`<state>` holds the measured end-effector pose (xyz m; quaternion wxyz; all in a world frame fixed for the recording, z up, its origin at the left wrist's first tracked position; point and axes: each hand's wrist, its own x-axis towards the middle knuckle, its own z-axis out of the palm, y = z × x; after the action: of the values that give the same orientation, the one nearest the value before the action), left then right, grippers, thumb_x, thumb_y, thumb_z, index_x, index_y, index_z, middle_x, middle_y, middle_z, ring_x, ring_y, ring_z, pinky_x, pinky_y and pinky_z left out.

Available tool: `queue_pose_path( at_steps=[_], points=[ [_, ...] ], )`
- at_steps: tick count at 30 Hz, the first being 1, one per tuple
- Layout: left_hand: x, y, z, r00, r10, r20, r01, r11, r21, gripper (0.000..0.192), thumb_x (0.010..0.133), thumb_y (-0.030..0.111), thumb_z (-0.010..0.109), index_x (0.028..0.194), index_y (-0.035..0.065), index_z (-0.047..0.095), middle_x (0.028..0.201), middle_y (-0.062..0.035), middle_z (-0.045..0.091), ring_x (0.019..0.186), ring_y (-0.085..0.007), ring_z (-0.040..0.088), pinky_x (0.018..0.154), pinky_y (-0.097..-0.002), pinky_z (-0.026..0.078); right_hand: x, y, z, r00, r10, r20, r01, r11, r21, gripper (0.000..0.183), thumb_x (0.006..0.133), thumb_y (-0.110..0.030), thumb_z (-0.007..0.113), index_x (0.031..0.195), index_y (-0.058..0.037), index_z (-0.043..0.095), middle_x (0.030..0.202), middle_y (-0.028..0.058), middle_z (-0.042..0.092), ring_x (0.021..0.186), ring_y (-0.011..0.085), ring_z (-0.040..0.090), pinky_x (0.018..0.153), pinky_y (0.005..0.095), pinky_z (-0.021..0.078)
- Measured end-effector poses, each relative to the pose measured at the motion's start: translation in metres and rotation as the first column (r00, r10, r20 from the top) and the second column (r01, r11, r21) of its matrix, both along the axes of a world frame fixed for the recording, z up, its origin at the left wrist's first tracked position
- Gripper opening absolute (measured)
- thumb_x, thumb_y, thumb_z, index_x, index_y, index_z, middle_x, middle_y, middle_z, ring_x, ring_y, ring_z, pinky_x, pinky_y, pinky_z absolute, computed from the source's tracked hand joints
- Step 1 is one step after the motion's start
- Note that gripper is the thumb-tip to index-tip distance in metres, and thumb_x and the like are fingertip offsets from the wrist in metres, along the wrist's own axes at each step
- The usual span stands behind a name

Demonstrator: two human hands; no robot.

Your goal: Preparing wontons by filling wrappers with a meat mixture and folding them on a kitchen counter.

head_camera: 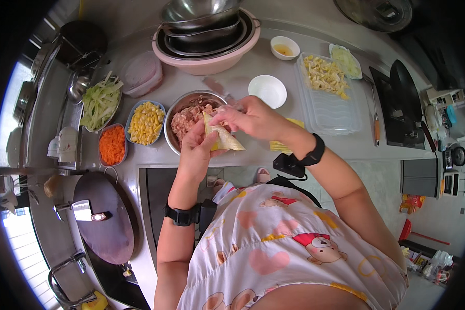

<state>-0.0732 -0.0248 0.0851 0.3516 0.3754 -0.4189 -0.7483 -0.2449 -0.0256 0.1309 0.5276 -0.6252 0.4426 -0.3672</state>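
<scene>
My left hand (197,149) holds a yellow-edged dough wrapper (226,138), partly folded, over the near right side of a steel bowl (172,133) of raw minced meat (186,117). The fingers of my right hand (246,116) touch the wrapper's upper edge; their tips are partly hidden. A stack of yellow wrappers (279,146) lies partly behind my right forearm at the counter's front edge. Filled, folded dumplings (323,73) sit in the far part of a clear plastic tray (331,120). An empty-looking white bowl (267,92) stands beyond my right hand.
Left of the meat are tubs of corn (145,123) and chopped carrot (112,145), and a dish of shredded greens (100,102). Behind stand stacked basins (205,66) and a small bowl of yellowish liquid (285,48). A cleaver (87,210) lies on a round board (112,236).
</scene>
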Motion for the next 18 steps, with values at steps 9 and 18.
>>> queue_pose_path(
  at_steps=[9,18],
  points=[
    [-0.003,-0.004,0.011,0.968,0.118,-0.223,-0.099,0.991,0.094,0.028,0.088,0.006,0.042,0.116,0.0043,0.047,0.105,-0.008,0.057,0.094,-0.0186,0.058,0.076,-0.0315,0.051,-0.01,-0.003,-0.022,0.961,-0.274,-0.023,0.265,0.945,-0.194,0.028,0.088,-0.024,0.049,0.09,0.0003,0.062,0.067,0.001,0.058,0.064,0.0074,0.052,0.059,0.0221,0.041],
    [-0.027,-0.007,0.024,0.822,0.292,-0.489,-0.243,0.956,0.163,0.035,0.089,0.009,0.043,0.123,0.0046,0.037,0.124,-0.0109,0.044,0.111,-0.0203,0.046,0.094,-0.0365,0.038,0.028,0.014,-0.018,0.727,-0.525,0.443,0.44,0.851,0.286,0.025,0.073,-0.015,0.069,0.087,0.0021,0.059,0.08,0.0043,0.059,0.071,0.008,0.053,0.062,0.0219,0.0444]
  ],
)
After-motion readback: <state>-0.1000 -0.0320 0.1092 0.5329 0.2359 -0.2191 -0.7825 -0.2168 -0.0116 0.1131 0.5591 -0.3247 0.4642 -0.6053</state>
